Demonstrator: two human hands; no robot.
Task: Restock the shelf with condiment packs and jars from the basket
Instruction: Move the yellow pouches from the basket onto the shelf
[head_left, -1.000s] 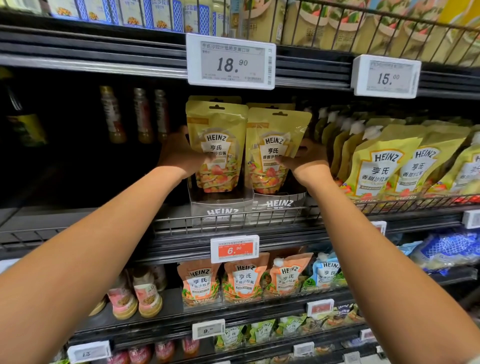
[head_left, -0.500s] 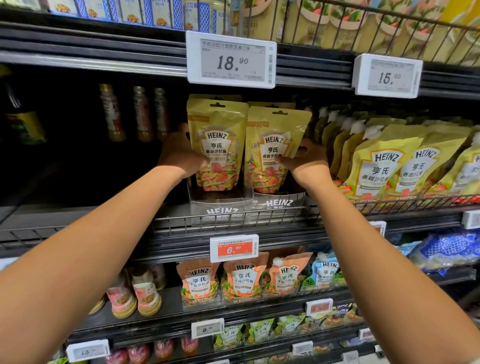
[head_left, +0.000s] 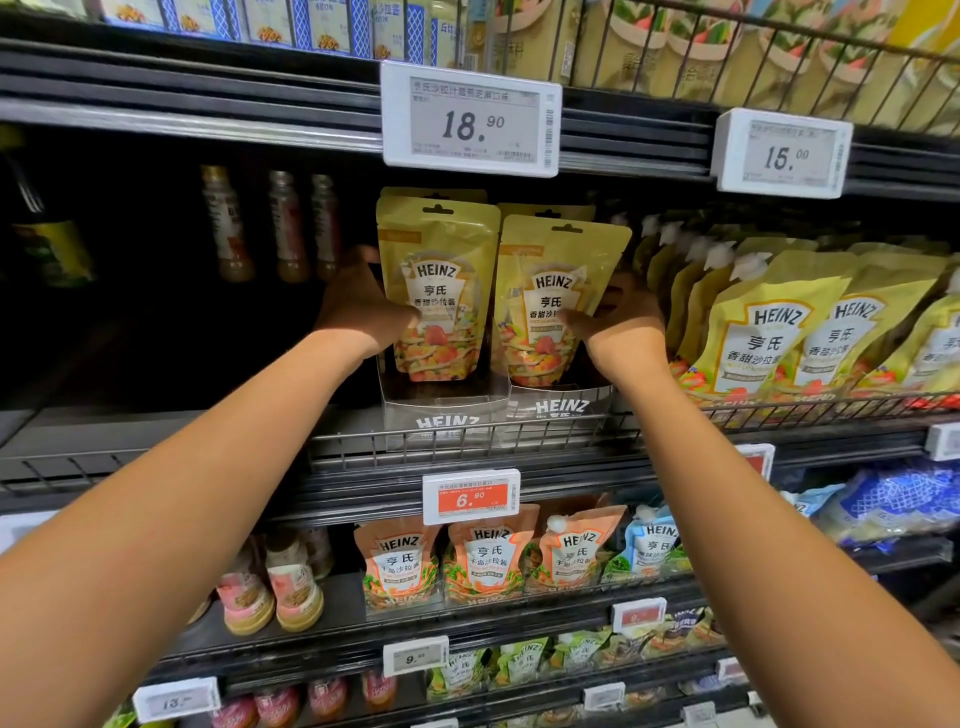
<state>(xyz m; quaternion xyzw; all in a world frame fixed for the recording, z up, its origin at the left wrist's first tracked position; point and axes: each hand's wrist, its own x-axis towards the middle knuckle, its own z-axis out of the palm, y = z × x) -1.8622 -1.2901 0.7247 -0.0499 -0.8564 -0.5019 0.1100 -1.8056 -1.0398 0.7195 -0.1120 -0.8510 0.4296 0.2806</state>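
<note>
glossy plastic pouches (head_left: 439, 291) (golden, crinkled) in clear plastic trays (head_left: 447, 415); dark metal wire shelf rail (head_left: 467, 441).

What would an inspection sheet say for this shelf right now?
Surface: middle shelf, with a wire rail along its front.
Job's things: left yellow pouch and right yellow pouch, both upright in clear Heinz trays.
Clutter: nothing seen.
Grippers: left hand pinches the left yellow pouch's left edge; right hand pinches the right yellow pouch's right edge.
Cables: nothing seen.
Surroundings: dressing bottles to the left, spouted yellow pouches to the right, 18.90 price tag above, orange pouches below.
</note>
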